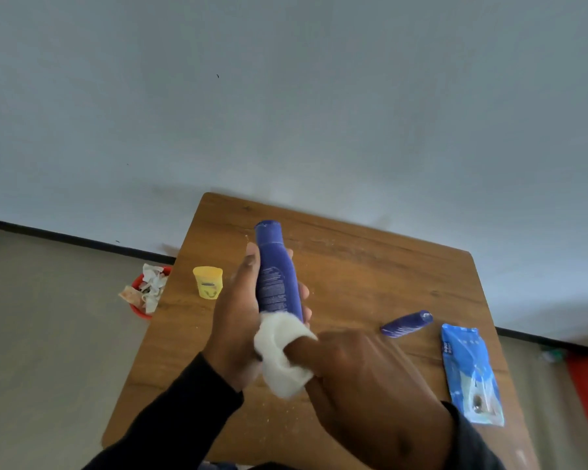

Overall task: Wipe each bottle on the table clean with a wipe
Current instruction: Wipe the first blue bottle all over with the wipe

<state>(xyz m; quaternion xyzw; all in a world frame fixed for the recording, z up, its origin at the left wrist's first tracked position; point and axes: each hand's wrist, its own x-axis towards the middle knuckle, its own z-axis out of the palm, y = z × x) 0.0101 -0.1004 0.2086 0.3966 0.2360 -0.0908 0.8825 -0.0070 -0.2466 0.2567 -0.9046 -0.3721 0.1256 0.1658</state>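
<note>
My left hand [236, 320] grips a tall dark blue bottle [276, 269] above the wooden table [370, 266], the bottle pointing away from me with its printed back label up. My right hand [360, 378] holds a crumpled white wipe [280, 354] pressed against the bottle's near end. A second dark blue bottle [406, 323] lies on its side on the table to the right. A small yellow jar [208, 281] stands near the table's left edge.
A blue pack of wipes [469, 371] lies flat near the table's right edge. On the floor to the left, a red bin [137, 305] holds several used wipes. A grey wall rises behind the table. Something red sits on the floor at far right.
</note>
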